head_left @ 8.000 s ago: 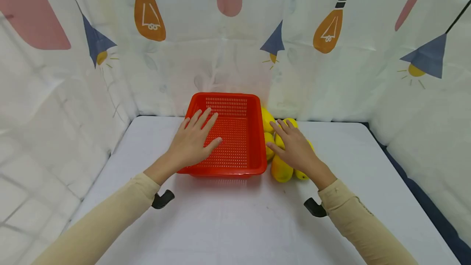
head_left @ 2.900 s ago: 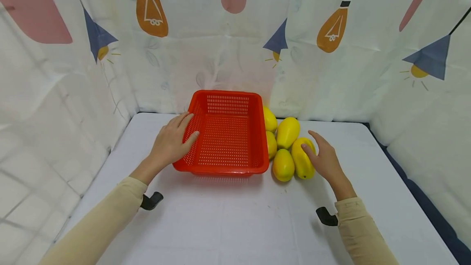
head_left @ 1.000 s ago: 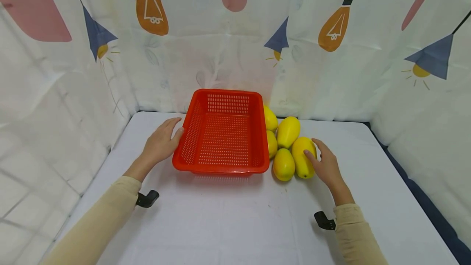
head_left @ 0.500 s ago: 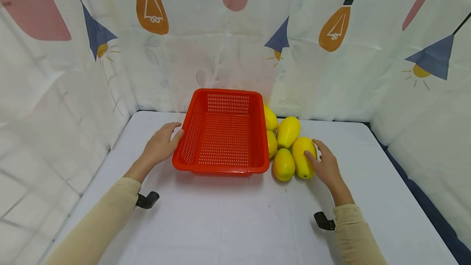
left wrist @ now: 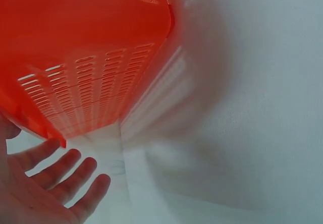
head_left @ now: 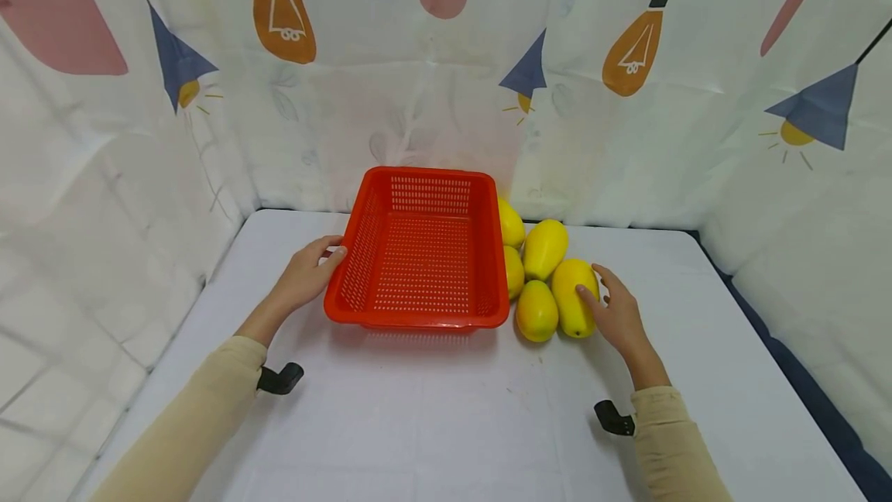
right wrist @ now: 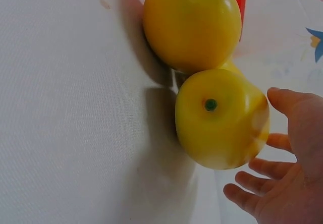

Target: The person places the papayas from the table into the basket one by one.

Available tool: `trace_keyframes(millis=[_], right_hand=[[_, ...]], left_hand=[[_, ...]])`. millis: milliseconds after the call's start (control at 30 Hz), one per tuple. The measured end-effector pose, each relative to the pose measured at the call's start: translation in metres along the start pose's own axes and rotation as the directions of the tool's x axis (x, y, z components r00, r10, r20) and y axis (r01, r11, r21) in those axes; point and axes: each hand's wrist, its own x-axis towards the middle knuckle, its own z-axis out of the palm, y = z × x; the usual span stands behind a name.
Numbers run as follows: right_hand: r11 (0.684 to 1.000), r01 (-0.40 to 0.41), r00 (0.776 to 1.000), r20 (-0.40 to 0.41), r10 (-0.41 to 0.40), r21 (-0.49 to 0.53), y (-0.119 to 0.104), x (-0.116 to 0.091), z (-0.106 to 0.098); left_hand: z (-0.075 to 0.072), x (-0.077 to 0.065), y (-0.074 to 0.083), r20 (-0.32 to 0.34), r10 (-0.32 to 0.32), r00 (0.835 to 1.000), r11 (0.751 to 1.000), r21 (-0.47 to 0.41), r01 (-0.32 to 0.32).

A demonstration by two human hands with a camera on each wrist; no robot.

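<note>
White table (head_left: 446, 424) walled by white curtain (head_left: 390, 99) printed with bulbs

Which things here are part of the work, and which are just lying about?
In the work: red basket touched by left hand; yellow fruit touched by right hand; four more fruits beside it.
Lying about: white table; printed curtain.

Bright red perforated basket (head_left: 425, 254), five yellow fruits (head_left: 573, 297) with a tiny green stem dot, plain white table (head_left: 446, 409), beige sleeves (head_left: 209, 409), white curtain (head_left: 390, 99) printed with orange bulbs, navy cone lamps, pink shapes
</note>
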Motion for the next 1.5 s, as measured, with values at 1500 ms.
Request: trace_keyframes(millis=[1500], right_hand=[[0.995, -0.089, 0.996, 0.034, 0.088, 0.048, -0.009, 0.005, -0.003]], left_hand=[[0.017, 0.012, -0.017, 0.093, -0.054, 0.994, 0.532, -0.84, 0.108]])
